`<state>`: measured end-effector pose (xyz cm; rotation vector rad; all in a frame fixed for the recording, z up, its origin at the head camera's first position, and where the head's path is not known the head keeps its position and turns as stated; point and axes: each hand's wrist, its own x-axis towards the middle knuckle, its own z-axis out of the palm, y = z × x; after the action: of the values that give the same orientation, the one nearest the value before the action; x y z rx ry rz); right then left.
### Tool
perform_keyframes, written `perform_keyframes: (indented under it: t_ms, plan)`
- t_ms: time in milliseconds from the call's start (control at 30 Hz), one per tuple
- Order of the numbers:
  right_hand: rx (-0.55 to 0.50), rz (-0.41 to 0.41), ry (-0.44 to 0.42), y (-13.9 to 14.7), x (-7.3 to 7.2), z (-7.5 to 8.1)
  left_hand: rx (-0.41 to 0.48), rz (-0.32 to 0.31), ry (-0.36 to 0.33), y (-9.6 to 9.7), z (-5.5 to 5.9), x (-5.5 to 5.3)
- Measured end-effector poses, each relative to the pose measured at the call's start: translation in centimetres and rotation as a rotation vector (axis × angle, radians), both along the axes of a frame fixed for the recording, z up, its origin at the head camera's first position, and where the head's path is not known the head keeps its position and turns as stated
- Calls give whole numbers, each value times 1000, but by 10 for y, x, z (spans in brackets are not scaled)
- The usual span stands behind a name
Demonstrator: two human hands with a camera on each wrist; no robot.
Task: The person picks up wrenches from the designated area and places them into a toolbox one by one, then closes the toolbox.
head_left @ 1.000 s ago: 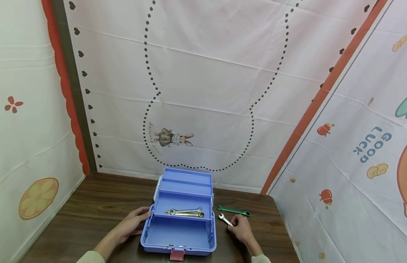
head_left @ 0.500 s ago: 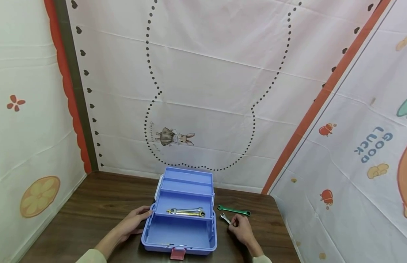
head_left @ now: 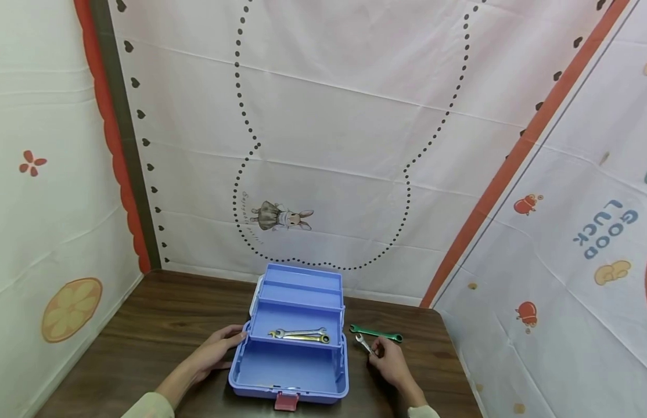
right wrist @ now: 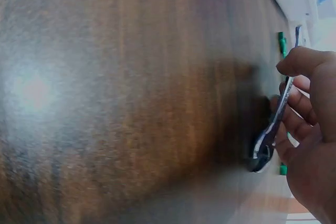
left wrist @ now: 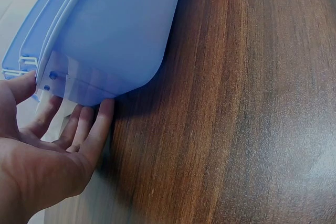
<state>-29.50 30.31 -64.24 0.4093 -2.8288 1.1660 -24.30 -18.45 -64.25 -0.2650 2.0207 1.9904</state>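
Note:
A blue toolbox (head_left: 289, 371) stands open on the table, its tiered trays raised toward the back. Two wrenches (head_left: 301, 333), one silver and one yellowish, lie in its lower tray. My left hand (head_left: 215, 351) is at the box's left side; in the left wrist view its fairly straight fingers (left wrist: 100, 127) touch the outer side wall and the thumb reaches the rim. My right hand (head_left: 391, 361) pinches a silver wrench (right wrist: 281, 108) between thumb and fingers, right of the box. Just beyond it a green wrench (head_left: 378, 333) lies on the table.
The dark wood table (head_left: 198, 296) runs back to a white printed cloth wall (head_left: 323, 145). More cloth hangs along the left and right sides. A pink latch (head_left: 286, 402) hangs from the toolbox's front edge. Small thin items lie near the front inside the box, too small to identify.
The silver wrench in my right hand has shifted slightly away from me, closer to the green one. The head view has moved a little; my left hand stays at the toolbox.

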Motion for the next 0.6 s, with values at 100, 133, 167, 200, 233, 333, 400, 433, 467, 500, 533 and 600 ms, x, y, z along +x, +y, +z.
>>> perform_keyframes:
  t_ms: [100,133,167,200,233,333,400,433,467,500,533,600]
  plan:
    - [-10,0,0,1,-1,3,0,5,1,1,-1,0]
    - [-16,-5,1,1,-2,5,3,7,1,1,-2,0]
    - [-20,-8,1,1,-3,6,3,6,3,1,-2,0]
    - [-23,-13,-2,2,-3,7,4,7,3,1,-2,0]
    - [-20,-21,-8,2,-3,7,5,6,4,1,-2,0]
    - [-19,-17,-20,1,-3,9,6,4,2,1,-2,-1]
    - [-8,3,-17,1,-2,10,5,3,1,0,-2,-1]
    - [-4,15,-16,0,-2,10,2,-1,2,0,-2,-1]
    - [-1,29,-13,0,-1,12,1,-2,2,0,-2,0]
    - [5,47,-7,-1,-1,13,-4,-8,4,-1,-2,0]
    - [8,53,-13,-2,-1,15,-4,-12,3,-1,-2,0]
    - [15,67,-22,-2,-1,20,-3,-17,0,-1,-2,0]
